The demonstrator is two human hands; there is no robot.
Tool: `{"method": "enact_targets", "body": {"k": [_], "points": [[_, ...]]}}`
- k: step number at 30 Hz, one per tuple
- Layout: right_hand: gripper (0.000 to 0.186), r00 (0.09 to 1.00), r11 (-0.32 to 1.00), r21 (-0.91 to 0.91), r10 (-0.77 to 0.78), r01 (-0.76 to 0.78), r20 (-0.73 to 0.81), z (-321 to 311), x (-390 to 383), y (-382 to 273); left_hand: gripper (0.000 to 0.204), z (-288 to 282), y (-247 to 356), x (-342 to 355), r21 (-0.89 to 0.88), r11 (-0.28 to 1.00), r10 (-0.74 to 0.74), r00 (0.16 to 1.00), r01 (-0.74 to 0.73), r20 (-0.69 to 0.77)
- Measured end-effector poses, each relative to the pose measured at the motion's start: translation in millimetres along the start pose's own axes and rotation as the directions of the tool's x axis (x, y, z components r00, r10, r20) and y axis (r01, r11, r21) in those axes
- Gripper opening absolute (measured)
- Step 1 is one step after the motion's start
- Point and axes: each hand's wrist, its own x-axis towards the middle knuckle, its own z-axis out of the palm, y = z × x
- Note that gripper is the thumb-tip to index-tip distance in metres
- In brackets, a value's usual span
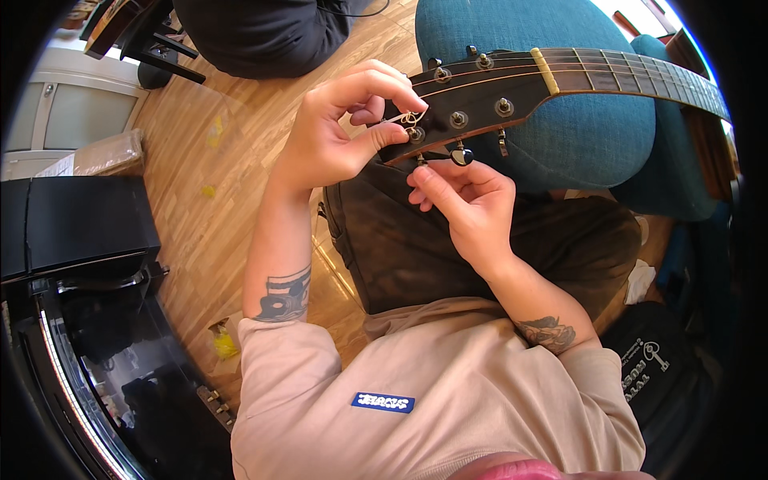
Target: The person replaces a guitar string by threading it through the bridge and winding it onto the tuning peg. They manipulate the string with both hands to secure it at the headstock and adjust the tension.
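Note:
A guitar's dark headstock point(480, 90) lies across the upper middle of the head view, its neck point(640, 70) running off to the right. Beside a tuning post near the headstock's left end, my left hand point(344, 120) pinches a loosely curled guitar string point(412, 119) between thumb and index finger. Just below that end, my right hand point(472, 200) has thumb and fingers closed on a tuning peg point(422, 160), whose knob they mostly hide. Another tuning peg point(461, 154), with a dark round knob, sticks out to its right. Two strings stretch from the far posts over the pale nut point(546, 72).
Behind the headstock, a teal upholstered seat point(576, 152) supports the guitar. A glossy black piano-like cabinet point(120, 344) stands at left, near a plastic-wrapped package point(104, 156). Yellow scraps point(224, 344) are on the wooden floor point(188, 240). A black bag point(664, 376) lies at lower right.

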Motion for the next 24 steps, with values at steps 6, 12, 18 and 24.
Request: {"method": "enact_targets", "body": {"k": [6,12,18,24], "points": [[0.018,0.873,0.61,0.625,0.365,-0.487,0.324,-9.3,9.5,-0.4,0.031,0.8,2.8,2.4,0.021,1.0,0.007,1.0,-0.007,0.007],[0.021,0.995,0.995,0.041,-0.091,0.09,0.044,-4.5,1.3,4.5,0.031,1.4,2.5,2.2,0.015,1.0,-0.004,1.0,0.003,0.003],[0.017,0.977,0.936,0.298,0.149,-0.19,0.154,-6.4,1.4,2.5,0.031,0.4,0.1,0.6,0.013,1.0,-0.011,1.0,0.011,-0.008],[0.016,0.96,0.85,0.448,0.232,-0.279,0.158,-7.6,6.9,1.7,0.03,0.7,0.3,0.5,0.008,1.0,-0.021,1.0,0.021,-0.007]]}}
